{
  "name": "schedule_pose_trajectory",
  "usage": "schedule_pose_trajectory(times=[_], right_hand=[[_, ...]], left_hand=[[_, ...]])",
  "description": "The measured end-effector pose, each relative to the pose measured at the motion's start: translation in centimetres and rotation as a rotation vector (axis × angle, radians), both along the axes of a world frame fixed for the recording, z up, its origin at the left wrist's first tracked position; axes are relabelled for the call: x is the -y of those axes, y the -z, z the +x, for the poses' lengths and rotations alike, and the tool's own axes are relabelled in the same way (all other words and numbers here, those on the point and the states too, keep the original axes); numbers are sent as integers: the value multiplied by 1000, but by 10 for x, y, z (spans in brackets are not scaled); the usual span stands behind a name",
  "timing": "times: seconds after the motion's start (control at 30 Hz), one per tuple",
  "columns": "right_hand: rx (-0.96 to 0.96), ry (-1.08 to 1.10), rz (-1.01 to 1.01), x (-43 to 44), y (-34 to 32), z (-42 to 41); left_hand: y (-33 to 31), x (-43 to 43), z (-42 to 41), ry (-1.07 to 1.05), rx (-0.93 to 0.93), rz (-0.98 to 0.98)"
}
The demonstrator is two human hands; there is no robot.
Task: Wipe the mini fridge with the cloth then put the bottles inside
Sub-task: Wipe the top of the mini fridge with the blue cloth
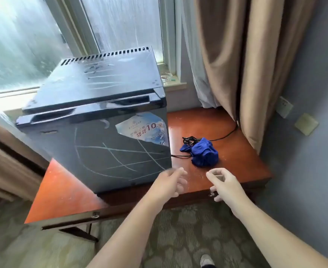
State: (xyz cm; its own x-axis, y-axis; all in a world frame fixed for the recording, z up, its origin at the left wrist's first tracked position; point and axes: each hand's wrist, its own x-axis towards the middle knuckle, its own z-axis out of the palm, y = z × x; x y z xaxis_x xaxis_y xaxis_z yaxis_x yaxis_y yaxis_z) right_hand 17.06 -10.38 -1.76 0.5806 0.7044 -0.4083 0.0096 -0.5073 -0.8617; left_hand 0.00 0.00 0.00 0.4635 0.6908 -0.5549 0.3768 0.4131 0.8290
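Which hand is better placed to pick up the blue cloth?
Probably right: the right hand has its fingertips closest to the blue cloth; the left hand sits by the mini fridge corner.

Head view, downward, seemingly close.

a big window (23,45) with wet, cloudy glass gives soft daylight. at the right side hang a thin white curtain (190,55) and a thick beige curtain (246,64). the wall (310,180) is grey-blue and carries two square plates (284,106). under the window a reddish wooden table (236,163) stands on patterned green-grey carpet (178,229).
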Motion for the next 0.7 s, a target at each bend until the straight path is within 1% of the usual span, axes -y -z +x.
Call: schedule_pose_trajectory(times=[0.03, 0.13, 0.27, 0.37, 0.5, 0.7], right_hand=[[25, -21, -19, -10, 4, 17], [103, -72, -117, -48, 28, 68], [199, -170, -214, -103, 58, 116], [170, -200, -262, -141, 82, 130], [151, -133, -270, -174, 117, 145], [97, -141, -330, -191, 158, 151]], left_hand=[[3, -7, 16, 1, -5, -18], [15, -30, 50, -51, -99, -46], [22, -53, 82, -112, -168, -18], [26, -71, 104, -116, -166, 6], [26, -81, 122, -136, -136, -23], [35, -74, 116, -156, -168, -72]])
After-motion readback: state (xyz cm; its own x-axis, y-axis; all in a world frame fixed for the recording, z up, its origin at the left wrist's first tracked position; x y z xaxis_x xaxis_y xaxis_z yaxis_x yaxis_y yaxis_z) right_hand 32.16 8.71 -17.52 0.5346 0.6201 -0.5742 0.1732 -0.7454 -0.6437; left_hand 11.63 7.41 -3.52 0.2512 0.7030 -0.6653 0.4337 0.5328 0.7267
